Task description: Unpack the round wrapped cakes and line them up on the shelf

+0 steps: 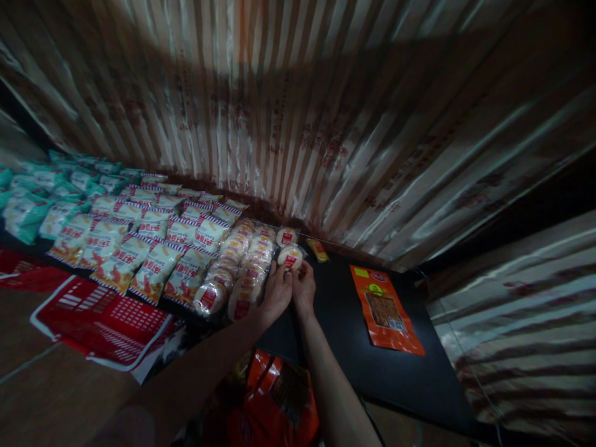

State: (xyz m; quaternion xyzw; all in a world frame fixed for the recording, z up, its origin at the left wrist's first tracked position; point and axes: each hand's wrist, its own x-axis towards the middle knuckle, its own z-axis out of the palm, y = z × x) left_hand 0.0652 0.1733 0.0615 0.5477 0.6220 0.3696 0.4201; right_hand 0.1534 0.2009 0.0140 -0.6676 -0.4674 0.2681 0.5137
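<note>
Both hands meet at a round wrapped snack pack (291,256) on the black shelf top (344,323). My left hand (276,293) and my right hand (304,287) each pinch its near edge with closed fingers. The pack lies at the right end of rows of similar round packs (237,267). Another round pack (287,236) sits just behind it.
Left of the round packs lie rows of red-and-white striped snack bags (139,242), then teal bags (41,198). An orange flat packet (385,310) lies to the right, a small yellow packet (318,249) behind. An orange bag (274,397) hangs below my arms. Striped wall behind.
</note>
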